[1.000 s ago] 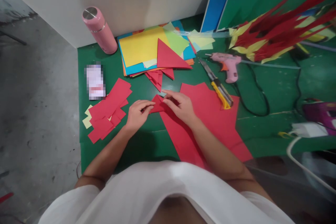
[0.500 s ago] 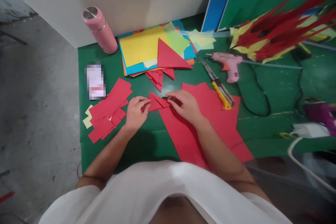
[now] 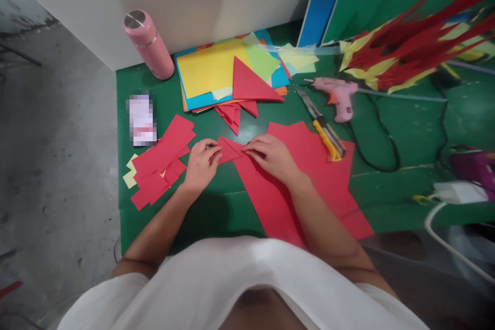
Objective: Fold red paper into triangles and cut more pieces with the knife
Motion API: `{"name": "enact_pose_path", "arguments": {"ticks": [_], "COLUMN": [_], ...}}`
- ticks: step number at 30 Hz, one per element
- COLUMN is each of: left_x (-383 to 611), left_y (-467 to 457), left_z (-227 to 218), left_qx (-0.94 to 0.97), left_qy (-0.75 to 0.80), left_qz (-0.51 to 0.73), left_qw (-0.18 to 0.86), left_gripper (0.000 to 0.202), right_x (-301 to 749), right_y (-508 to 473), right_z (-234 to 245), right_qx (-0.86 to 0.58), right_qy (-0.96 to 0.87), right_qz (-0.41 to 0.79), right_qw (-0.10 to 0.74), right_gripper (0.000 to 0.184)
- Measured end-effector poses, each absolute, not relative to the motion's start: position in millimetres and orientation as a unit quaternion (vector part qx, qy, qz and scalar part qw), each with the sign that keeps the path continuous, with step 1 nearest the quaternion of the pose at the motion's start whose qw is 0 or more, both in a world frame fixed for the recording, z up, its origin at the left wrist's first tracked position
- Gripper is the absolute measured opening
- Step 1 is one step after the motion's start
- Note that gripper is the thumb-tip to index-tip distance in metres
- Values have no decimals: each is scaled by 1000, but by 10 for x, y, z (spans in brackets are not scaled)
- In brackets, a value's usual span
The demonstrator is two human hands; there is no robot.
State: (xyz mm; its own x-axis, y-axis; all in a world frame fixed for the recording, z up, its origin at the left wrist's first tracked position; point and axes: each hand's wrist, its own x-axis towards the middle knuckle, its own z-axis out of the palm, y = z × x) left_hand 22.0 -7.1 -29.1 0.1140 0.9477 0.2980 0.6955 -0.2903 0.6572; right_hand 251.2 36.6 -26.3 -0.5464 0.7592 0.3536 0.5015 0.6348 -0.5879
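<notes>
A small piece of folded red paper (image 3: 229, 150) spans the gap between my two hands, just above the green table. My left hand (image 3: 201, 164) pinches its left end between thumb and fingers. At its right corner, my right hand (image 3: 271, 157) is closed on it with thumb and fingertips, which partly hide that end. Beneath my right hand and forearm lie large red paper sheets (image 3: 320, 185). Red paper strips (image 3: 164, 149) are piled left of my left hand. Beyond my hands, folded red triangles (image 3: 232, 116) lie at the edge of a coloured paper stack (image 3: 211, 69).
A yellow utility knife (image 3: 325, 136), blade out, rests partly on the red sheets. Behind it lies a pink glue gun (image 3: 337, 94) with a black cord. A pink bottle (image 3: 149, 46) and a phone (image 3: 142, 119) stand and lie at left. Red-yellow paper flames (image 3: 406, 46) are at far right.
My right fingers have shifted slightly left and pressed down the right flap of the folded red paper, which now looks flatter. My left hand has stayed in place.
</notes>
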Motion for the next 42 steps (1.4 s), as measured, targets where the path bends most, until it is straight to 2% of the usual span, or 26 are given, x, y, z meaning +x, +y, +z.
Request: {"name": "enact_pose_path", "arguments": {"ticks": [9, 19, 24, 29, 32, 35, 42], "left_x": [234, 190, 197, 195, 188, 184, 186], "left_y": [-75, -27, -25, -24, -24, -26, -39], "left_z": [-256, -213, -204, -209, -213, -213, -201], "left_qx": [768, 767, 765, 767, 768, 768, 766], "left_qy": [535, 524, 520, 517, 516, 518, 529], "left_qz": [318, 308, 315, 316, 315, 311, 301], "left_qw": [151, 204, 213, 210, 209, 212, 208], "left_gripper": [15, 15, 15, 15, 15, 14, 14], "right_x": [2547, 2316, 2133, 2107, 2232, 2405, 2564], "right_y": [357, 223, 103, 72, 127, 230, 396], "right_z": [-193, -184, -190, -140, -67, -20, -127], "right_qx": [-374, -274, -246, -249, -271, -380, -423], "right_qy": [-863, -928, -941, -939, -908, -835, -848], "right_qz": [225, 179, 161, 139, 169, 174, 203], "right_qw": [254, 179, 167, 192, 273, 356, 246], "right_gripper": [25, 32, 32, 30, 27, 22, 12]}}
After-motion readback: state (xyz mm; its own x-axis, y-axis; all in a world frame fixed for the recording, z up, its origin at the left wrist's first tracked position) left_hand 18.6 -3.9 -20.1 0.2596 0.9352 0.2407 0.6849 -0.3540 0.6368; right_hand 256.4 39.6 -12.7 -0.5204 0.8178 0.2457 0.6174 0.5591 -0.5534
